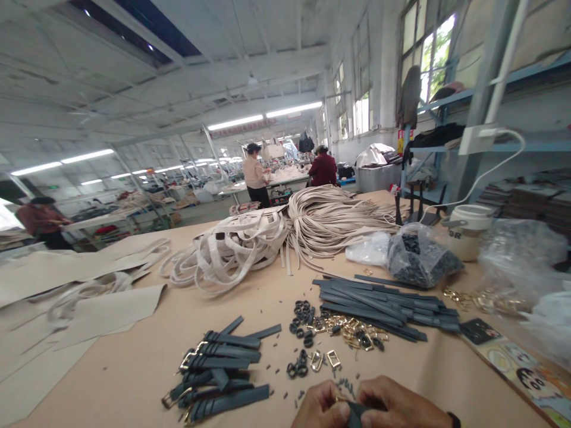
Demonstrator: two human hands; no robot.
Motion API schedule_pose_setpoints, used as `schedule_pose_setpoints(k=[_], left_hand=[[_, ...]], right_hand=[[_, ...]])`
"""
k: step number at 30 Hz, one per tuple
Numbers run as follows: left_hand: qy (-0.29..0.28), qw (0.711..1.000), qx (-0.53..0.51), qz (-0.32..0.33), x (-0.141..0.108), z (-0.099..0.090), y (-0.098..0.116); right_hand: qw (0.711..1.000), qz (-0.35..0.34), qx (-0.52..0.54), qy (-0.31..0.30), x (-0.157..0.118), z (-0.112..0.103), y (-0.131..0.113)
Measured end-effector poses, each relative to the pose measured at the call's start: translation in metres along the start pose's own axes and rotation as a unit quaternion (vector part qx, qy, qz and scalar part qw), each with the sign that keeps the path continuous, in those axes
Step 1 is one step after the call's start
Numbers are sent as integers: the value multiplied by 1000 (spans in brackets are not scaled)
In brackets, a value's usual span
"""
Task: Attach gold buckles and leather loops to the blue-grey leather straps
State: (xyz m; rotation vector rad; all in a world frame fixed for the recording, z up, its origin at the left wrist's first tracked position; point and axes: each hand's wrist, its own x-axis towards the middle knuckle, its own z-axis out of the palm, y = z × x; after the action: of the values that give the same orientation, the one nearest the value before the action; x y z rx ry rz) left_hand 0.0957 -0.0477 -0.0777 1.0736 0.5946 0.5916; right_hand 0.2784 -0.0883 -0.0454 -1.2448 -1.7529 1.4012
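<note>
Head view: left hand [322, 406] and right hand [397, 404] both have their fingers [339, 413] pinched on a dark strap [355, 414], over the tan surface [147, 368]. Buckled straps [227, 362] are piled off to the left, and a bunch of gold buckles [352, 329] sits beyond the hands.
</note>
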Motion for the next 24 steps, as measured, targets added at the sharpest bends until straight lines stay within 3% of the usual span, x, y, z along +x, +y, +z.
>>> schedule_pose_setpoints(k=[5,8,13,19,24], left_hand=[[107,992,55,34,-6,18,2],[148,986,69,34,-9,28,4],[151,988,9,13,-14,30,1],[65,997,6,-32,-15,23,-1],[97,994,41,-21,-16,21,4]], right_hand=[[984,92,126,-84,-4,6,-7],[979,90,155,-95,-3,5,-6],[992,60,74,-81,-1,0,-6],[996,25,-71,-57,4,-1,-19],[973,12,-225,-53,19,-10,-34]])
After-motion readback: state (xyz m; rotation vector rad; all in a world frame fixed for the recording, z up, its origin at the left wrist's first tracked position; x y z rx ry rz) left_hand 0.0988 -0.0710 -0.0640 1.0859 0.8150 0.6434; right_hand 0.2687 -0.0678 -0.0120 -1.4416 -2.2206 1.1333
